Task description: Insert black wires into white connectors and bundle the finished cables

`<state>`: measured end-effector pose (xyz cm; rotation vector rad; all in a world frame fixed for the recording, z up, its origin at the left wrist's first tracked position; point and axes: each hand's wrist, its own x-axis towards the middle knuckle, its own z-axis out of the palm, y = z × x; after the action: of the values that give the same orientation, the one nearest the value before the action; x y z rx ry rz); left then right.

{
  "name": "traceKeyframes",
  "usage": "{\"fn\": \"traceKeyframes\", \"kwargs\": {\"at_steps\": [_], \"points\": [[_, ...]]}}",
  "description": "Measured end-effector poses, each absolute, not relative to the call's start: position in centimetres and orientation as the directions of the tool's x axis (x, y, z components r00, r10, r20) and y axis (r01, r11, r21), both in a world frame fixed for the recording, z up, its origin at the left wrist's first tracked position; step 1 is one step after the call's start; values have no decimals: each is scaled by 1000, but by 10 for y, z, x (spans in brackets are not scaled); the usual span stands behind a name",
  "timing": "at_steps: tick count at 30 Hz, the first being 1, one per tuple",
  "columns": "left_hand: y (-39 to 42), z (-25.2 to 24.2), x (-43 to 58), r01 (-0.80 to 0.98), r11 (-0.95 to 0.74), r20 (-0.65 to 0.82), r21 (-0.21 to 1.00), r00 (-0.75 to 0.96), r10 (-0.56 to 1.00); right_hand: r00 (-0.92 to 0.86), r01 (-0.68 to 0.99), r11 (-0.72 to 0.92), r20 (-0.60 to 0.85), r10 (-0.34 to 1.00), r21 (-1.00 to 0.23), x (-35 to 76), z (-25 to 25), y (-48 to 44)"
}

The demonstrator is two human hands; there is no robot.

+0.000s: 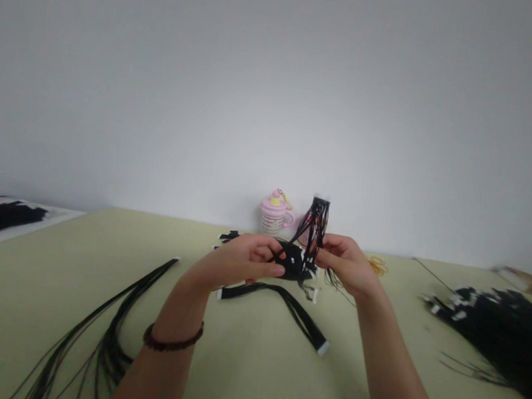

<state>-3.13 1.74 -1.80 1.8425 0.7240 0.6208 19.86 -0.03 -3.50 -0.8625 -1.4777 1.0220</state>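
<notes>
Left grip (pixel 238 261) closed on black wire harness (pixel 311 233), right grip (pixel 347 266) pinching its strands, harness raised over desk (pixel 244 374) middle. Loose harness (pixel 277 300) just nearer, black wires (pixel 101 340) left, heaped wires (pixel 489 330) right, pink mug charm (pixel 275 212) far.

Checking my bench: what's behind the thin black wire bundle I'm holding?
A pink-and-white cup-shaped ornament stands behind and left of it; pink shows through the black wire bundle; the rest is hidden.
</notes>
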Motion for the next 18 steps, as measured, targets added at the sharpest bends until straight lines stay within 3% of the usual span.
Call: {"fn": "traceKeyframes", "kwargs": {"at_steps": [5,9,13,18], "points": [[8,-17,-9,15,-336,274,942,543,794,-265,0,345,333,905,-939,186,-39,-1],[3,-15,2,-9,-366,338,931,408,848,-339,9,344,321,884,-939,175,-40,-1],[0,-15,2,63,-454,411,889,331,849,-326,16,360,336,884,-933,171,-38,-2],[-2,-14,-11,319,-606,539,729,278,795,-259,65,391,363,895,-918,181,-37,-1]]}}
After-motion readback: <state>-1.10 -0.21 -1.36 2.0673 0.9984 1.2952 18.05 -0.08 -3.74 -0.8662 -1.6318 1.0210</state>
